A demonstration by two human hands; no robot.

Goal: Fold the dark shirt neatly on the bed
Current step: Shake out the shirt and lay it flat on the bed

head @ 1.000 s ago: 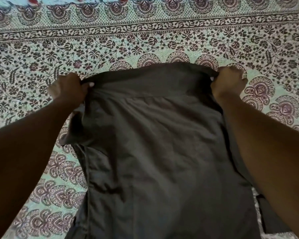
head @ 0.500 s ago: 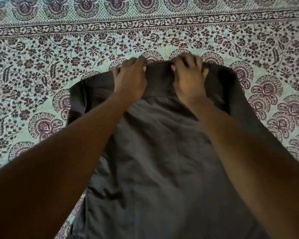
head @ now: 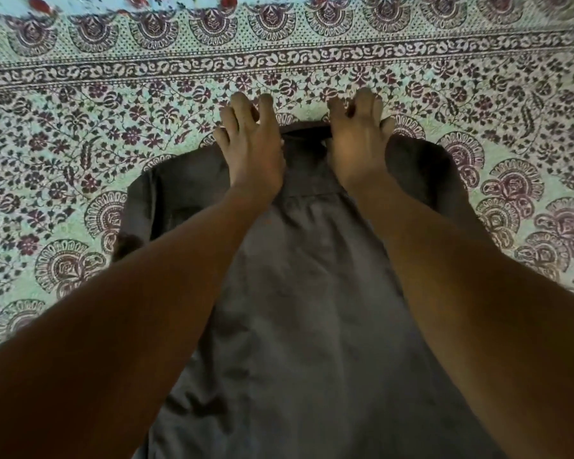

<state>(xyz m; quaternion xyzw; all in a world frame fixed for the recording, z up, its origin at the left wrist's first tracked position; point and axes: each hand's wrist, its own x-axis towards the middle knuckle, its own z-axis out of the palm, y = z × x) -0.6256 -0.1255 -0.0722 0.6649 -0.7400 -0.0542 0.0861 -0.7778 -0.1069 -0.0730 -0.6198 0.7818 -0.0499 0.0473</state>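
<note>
Seen from a head-worn camera looking down along two bare forearms: dark grey-brown cotton shirt point(head: 312, 293), laid flat and back side up on a bed covered by a pale green block-printed bedsheet with maroon flowers and scalloped fan motifs point(head: 80, 144). Collar end far from the viewer, hem running out of view at the bottom edge. Shoulders spread left and right, the left one ending in a folded-looking sleeve edge near the left forearm.

Left hand point(head: 251, 149) palm down on the shirt just left of the collar band point(head: 307, 130), fingers spread and fairly straight, tips reaching past the cloth edge onto the sheet. Right hand point(head: 358, 147) mirrored just right of the collar, fingers likewise extended and pressing flat. No grip on the fabric by either hand: both lying open, holding nothing, only pressing down. Thumbs hidden beneath the palms, so any tuck under the collar impossible to tell.

Judged step: still the laying-out stage, flattening and squaring the collar and yoke before any fold. No fold in the body visible yet, so most of the task remaining.

Next move likely calling for sweeping outward over the shoulders to clear soft creases, then pinching one shoulder and side edge to bring a sleeve and side panel inward toward the centre line, keeping the collar centred
</note>
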